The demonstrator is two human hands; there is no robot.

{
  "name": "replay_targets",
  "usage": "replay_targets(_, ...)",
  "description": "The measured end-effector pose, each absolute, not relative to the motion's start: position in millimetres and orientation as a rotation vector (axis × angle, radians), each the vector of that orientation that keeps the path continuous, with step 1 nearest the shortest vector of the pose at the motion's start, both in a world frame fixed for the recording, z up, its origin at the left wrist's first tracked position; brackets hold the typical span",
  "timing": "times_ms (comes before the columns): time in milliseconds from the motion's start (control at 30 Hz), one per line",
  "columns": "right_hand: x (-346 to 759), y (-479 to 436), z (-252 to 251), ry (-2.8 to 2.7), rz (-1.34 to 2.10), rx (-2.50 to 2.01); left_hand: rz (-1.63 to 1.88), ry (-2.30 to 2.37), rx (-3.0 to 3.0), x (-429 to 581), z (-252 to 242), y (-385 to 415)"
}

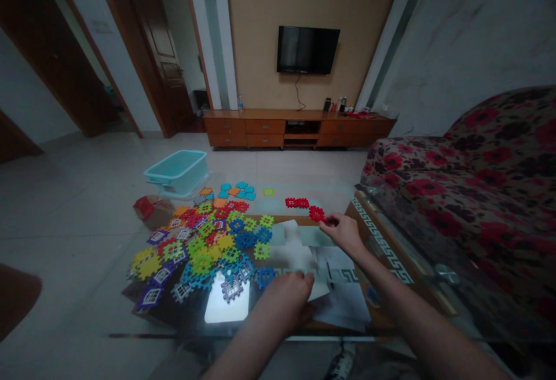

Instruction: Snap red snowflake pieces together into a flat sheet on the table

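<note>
A heap of colourful interlocking plastic tiles (204, 241) covers the left part of a glass-topped table (382, 241). My right hand (343, 230) reaches forward and pinches a red tile (317, 214) at the table's far side. Just beyond it lie two joined red tiles (297, 202). My left hand (289, 296) rests on the glass near the front edge with fingers curled, close to a blue tile (264, 276); nothing shows in it.
A teal plastic basin (177, 171) and a red-and-brown box (151, 209) sit on the floor behind the table. A floral sofa (478, 194) stands at the right. A TV cabinet (299, 128) lines the far wall. Papers (343, 304) lie under the glass.
</note>
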State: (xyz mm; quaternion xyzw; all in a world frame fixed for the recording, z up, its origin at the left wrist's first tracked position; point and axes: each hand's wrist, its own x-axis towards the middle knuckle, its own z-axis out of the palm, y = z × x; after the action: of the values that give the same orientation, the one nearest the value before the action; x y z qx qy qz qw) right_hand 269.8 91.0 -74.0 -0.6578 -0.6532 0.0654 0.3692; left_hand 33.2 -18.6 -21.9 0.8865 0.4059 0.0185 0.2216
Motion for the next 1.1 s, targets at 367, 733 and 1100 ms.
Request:
replay_targets(367,328,179,-125,-1.707,0.157,-1.872,-0.338,1.097,2.203,86,-30,-19)
replay_targets(733,342,223,-159,-1.778,0.14,-1.898,-0.419,1.171,2.136,102,-50,-5)
replay_targets(1100,338,235,-171,-1.754,0.062,-1.899,-0.413,1.193,2.124,104,-53,-6)
